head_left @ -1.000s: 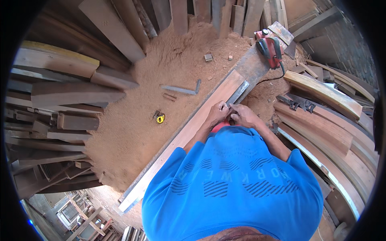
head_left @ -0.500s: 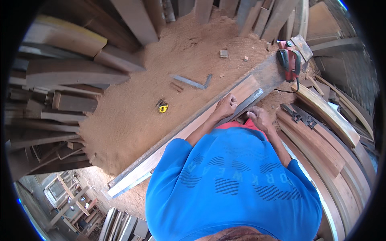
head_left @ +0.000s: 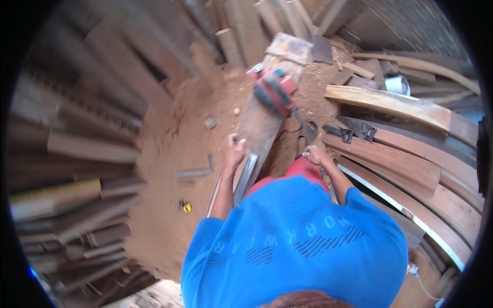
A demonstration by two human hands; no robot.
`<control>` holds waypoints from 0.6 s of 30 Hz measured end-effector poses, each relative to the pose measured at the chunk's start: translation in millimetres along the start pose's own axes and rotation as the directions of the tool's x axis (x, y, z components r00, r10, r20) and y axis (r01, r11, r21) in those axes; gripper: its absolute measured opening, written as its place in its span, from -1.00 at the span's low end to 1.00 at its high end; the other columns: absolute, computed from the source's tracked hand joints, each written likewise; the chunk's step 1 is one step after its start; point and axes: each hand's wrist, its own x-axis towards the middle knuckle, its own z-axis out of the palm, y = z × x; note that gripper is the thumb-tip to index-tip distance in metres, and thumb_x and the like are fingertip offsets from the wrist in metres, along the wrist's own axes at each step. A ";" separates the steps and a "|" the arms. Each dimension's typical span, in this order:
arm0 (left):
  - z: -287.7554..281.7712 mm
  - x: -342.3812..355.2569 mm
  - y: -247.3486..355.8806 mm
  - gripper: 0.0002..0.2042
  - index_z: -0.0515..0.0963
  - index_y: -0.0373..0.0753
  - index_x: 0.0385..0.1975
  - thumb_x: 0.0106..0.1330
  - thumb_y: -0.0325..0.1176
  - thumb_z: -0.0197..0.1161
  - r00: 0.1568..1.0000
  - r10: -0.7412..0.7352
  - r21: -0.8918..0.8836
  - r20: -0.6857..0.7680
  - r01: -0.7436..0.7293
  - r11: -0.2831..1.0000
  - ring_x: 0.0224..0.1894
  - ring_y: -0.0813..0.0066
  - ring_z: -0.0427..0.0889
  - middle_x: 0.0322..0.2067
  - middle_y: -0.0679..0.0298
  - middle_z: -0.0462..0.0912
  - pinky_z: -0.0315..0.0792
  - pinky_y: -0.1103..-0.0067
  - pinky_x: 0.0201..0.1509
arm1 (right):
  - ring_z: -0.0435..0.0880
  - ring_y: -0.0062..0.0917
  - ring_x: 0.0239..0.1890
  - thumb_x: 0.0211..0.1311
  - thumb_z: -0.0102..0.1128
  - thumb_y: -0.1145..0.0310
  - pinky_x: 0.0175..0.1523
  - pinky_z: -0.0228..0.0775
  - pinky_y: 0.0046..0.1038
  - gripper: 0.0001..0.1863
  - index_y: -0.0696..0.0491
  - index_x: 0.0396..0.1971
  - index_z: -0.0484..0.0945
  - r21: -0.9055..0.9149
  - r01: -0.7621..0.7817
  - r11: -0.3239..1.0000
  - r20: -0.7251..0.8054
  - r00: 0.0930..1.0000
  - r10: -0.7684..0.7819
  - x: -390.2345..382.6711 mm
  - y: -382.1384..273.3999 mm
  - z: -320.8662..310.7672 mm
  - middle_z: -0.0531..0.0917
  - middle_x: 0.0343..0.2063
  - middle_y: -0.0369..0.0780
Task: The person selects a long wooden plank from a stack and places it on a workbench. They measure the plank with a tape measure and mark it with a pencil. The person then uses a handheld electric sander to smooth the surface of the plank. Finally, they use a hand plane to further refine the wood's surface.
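My left hand is curled with nothing visible in it, above the long wooden beam. Beside that wrist, a shiny grey strip lies lengthwise on the beam. My right hand is held in front of my red shorts, its fingers bent together and no object showing. On the beam's far end rests a red and black power planer, blurred, its cord running down on the right. One of my feet stands on the sawdust right of the beam.
Left of the beam, a metal square and a yellow tape measure lie on sawdust. Planks ring the left side. At right are stacked boards with two black-handled tools and a white roll.
The view has swung to the right, so the beam now points more away from me. My hands have moved farther apart; the right one has left the beam's side.
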 end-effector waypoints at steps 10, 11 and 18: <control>86.3 130.9 28.2 -0.58 0.53 -0.43 -0.20 0.32 -0.11 0.00 0.924 -0.339 0.521 -0.176 0.380 0.765 -0.04 -0.15 0.56 -0.18 -0.25 0.58 0.38 0.14 0.05 | 0.62 0.04 -0.14 0.15 0.10 0.26 -0.03 0.44 -0.11 -0.69 0.22 -0.31 0.61 0.225 0.024 0.974 -0.284 0.958 0.042 114.1 125.4 -130.4 0.63 -0.31 0.16; 88.3 135.0 23.7 -0.58 0.53 -0.43 -0.21 0.33 -0.11 -0.01 0.917 -0.356 0.529 -0.179 0.395 0.751 -0.04 -0.16 0.55 -0.17 -0.24 0.58 0.37 0.14 0.05 | 0.62 0.04 -0.12 0.16 0.11 0.25 -0.01 0.44 -0.10 -0.68 0.22 -0.29 0.60 0.214 -0.033 0.976 -0.237 0.968 0.085 121.2 130.4 -142.8 0.63 -0.30 0.16; 98.6 150.9 14.0 -0.57 0.47 -0.37 -0.11 0.27 -0.08 0.11 0.925 -0.273 0.426 -0.263 0.366 0.828 -0.08 -0.11 0.57 -0.19 -0.13 0.60 0.39 0.16 0.01 | 0.58 0.05 -0.01 0.20 0.15 0.24 0.05 0.44 -0.11 -0.63 0.18 -0.10 0.57 0.091 -0.246 0.965 -0.058 0.966 0.252 204.3 151.5 -177.4 0.61 -0.14 0.18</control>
